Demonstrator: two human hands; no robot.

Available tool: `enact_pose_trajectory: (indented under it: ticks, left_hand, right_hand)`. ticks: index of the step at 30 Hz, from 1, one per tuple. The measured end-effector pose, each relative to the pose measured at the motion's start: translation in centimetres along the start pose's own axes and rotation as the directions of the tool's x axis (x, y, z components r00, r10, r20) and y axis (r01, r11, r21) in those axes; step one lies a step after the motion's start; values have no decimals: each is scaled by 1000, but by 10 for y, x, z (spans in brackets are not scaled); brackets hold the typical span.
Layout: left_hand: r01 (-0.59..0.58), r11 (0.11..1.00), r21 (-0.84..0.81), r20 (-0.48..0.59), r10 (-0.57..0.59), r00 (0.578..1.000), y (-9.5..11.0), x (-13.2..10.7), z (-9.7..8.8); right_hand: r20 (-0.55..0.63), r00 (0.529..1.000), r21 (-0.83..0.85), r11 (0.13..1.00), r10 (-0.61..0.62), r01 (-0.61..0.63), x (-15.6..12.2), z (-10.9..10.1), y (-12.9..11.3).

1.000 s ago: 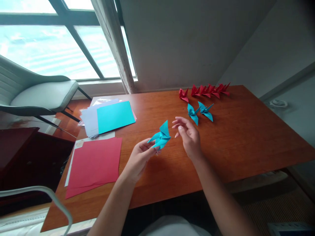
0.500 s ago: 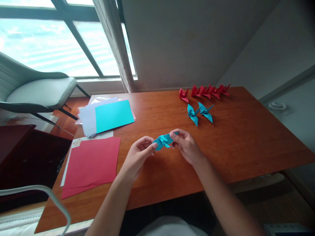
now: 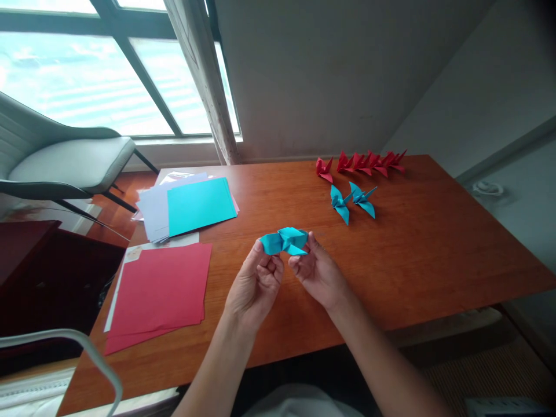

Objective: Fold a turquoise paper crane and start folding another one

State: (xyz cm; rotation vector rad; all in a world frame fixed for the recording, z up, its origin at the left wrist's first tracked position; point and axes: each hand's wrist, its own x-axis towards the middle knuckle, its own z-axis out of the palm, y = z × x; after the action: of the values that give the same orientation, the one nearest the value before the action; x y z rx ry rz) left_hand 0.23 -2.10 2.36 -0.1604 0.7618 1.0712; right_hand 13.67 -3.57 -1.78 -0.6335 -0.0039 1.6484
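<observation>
Over the wooden table (image 3: 434,249) I hold a blue folded paper crane (image 3: 284,240) between both hands. My left hand (image 3: 256,284) pinches its left wing tip, fingers curled. On the other side, my right hand (image 3: 319,272) grips the right wing tip the same way. The crane lies flat and stretched out between the two hands, above the table's middle.
Two finished blue cranes (image 3: 351,200) and a row of red cranes (image 3: 362,162) stand at the far side. A stack of blue and pale sheets (image 3: 191,205) and red sheets (image 3: 160,292) lie at left. A grey chair (image 3: 65,165) stands by the window.
My right hand came in and took the crane's right wing. Both hands then drew back toward me and pulled the wings apart, so the crane now lies flat.
</observation>
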Motion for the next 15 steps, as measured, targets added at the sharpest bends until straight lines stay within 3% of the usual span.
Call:
enact_pose_trajectory:
  ticks: [5, 9, 15]
  left_hand:
    - [-22, 999, -24, 67, 23, 998, -4, -6, 2]
    - [11, 1000, 7, 146, -12, 989, -7, -6, -1]
    - [-29, 999, 43, -17, 29, 999, -4, 0, 1]
  right_hand:
    - [-25, 1000, 30, 999, -16, 17, -3, 1, 3]
    - [26, 1000, 22, 1000, 5, -5, -4, 2, 3]
    - [-24, 1000, 144, 990, 0, 3, -3, 2, -3]
